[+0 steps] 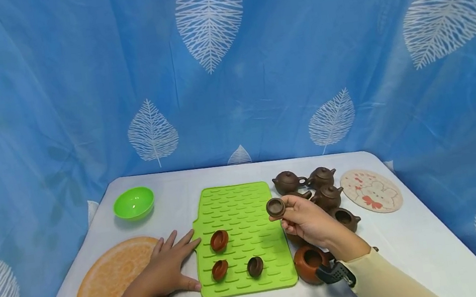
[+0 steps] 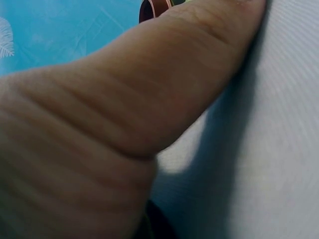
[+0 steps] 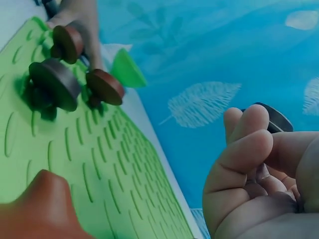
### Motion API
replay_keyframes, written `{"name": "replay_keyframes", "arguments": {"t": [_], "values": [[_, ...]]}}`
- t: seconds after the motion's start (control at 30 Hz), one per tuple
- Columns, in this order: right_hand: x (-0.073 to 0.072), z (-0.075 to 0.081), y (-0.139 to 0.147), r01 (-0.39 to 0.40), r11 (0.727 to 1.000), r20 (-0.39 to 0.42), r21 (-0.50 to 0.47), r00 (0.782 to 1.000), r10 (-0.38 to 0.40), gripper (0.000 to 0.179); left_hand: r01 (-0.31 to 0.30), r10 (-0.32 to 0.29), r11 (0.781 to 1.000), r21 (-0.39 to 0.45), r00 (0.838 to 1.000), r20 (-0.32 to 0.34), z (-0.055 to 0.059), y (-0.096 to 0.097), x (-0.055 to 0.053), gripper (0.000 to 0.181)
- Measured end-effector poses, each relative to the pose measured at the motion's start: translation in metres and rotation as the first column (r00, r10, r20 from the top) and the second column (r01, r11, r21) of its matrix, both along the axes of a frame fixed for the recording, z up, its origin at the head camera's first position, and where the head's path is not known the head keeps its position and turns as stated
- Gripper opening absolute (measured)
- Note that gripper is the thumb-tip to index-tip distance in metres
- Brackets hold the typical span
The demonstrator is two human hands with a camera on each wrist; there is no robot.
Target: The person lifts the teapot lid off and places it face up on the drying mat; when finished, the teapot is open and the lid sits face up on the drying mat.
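Left thumb (image 2: 139, 94) close | right fingers (image 3: 239, 157) pinch lid (image 1: 276, 207) | its hollow: head only

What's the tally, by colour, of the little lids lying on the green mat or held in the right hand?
Reddish-brown round clay-like lids: 2
Dark-brown round clay-like lids: 2, one in the right hand
Total: 4

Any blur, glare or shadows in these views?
Head: mostly clear, small highlights on the green bowl; left wrist: the close-up left grip looks soft, dark shadow on the white tabletop; right wrist: the dark brown teapot lid casts a shadow on the green mat.
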State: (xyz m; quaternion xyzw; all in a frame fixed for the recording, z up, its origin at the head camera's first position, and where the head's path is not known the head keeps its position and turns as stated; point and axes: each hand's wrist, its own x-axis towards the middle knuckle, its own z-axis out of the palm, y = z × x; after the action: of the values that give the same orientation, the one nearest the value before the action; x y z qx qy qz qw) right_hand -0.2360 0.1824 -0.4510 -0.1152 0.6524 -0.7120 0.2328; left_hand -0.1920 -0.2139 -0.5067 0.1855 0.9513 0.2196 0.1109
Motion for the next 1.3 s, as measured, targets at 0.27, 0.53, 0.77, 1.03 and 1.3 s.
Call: {"name": "replay_keyframes", "arguments": {"t": [0.27, 0.53, 0.77, 1.03, 1.3], "values": [[-0.012, 0.001, -0.023, -0.068, 0.988, 0.032, 0.136, 0.997, 0.065, 0.032, -0.011, 0.011, 1.000, -0.010, 1.000, 0.006, 0.003, 0.003, 0.001, 0.126], [-0.020, -0.009, -0.046, -0.088, 0.980, 0.029, 0.180, 0.996, 0.084, 0.029, -0.013, 0.013, 1.000, -0.009, 1.000, -0.002, 0.003, 0.003, 0.002, 0.127], [-0.022, -0.018, -0.052, -0.108, 0.959, 0.008, 0.261, 0.994, 0.110, 0.027, -0.004, 0.004, 1.000, -0.001, 1.000, 0.004, 0.002, 0.002, 0.001, 0.127], [-0.020, -0.024, -0.056, -0.153, 0.918, -0.005, 0.365, 0.986, 0.167, 0.020, -0.006, 0.006, 1.000, -0.004, 1.000, 0.001, 0.002, 0.001, 0.001, 0.127], [-0.013, -0.026, -0.059, -0.135, 0.870, -0.038, 0.473, 0.984, 0.174, 0.014, -0.006, 0.006, 1.000, 0.000, 1.000, 0.010, 0.002, 0.002, 0.001, 0.126]]}}
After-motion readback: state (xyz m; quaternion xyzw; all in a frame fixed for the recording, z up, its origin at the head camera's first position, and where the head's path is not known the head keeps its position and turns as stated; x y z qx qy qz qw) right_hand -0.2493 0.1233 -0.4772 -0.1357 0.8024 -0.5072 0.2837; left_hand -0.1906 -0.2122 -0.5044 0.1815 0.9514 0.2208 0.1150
